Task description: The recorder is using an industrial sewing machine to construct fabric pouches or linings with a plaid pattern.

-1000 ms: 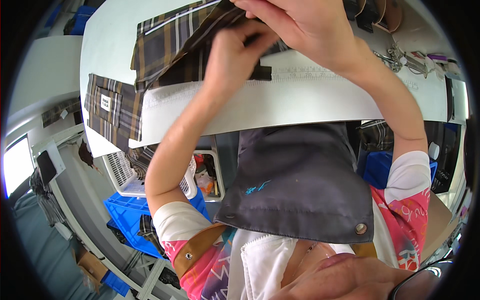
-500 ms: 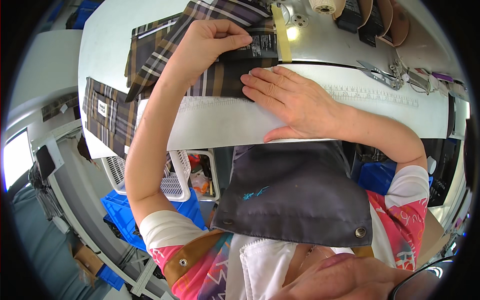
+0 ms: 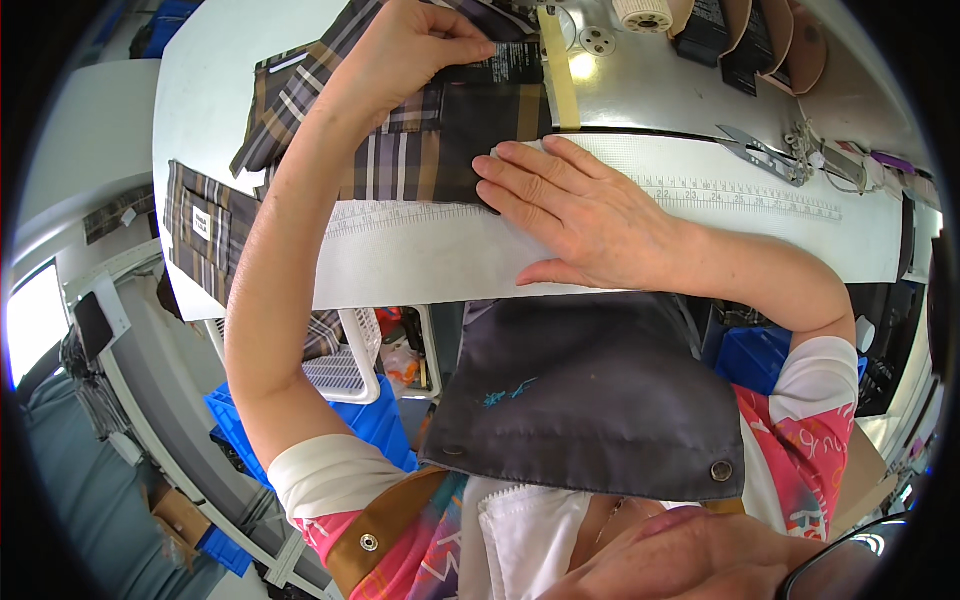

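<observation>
At the top, my left hand [image 3: 425,45] is closed, thumb and fingertips pinched at the left edge of a black label [image 3: 515,62] with small white print. The label lies over a plaid fabric piece [image 3: 400,165] in black, brown and white, whose near edge rests by a printed ruler scale [image 3: 740,192]. My right hand [image 3: 585,215] lies flat, fingers spread, its fingertips on the dark right part of that fabric. More plaid cloth [image 3: 275,125] spreads beneath and beyond my left forearm. What lies under my left palm is hidden.
A yellow strip [image 3: 559,70] stands right of the label. Scissors [image 3: 765,158] lie at the right, below dark label stacks [image 3: 745,50] in holders. A plaid piece with a white patch [image 3: 205,225] hangs at the left table edge. White baskets [image 3: 345,375] and a blue crate [image 3: 385,425] sit below.
My left hand has moved farther away and slightly left. More of the plaid piece now shows below it, and the upper cloth has shifted left. My right hand has barely moved.
</observation>
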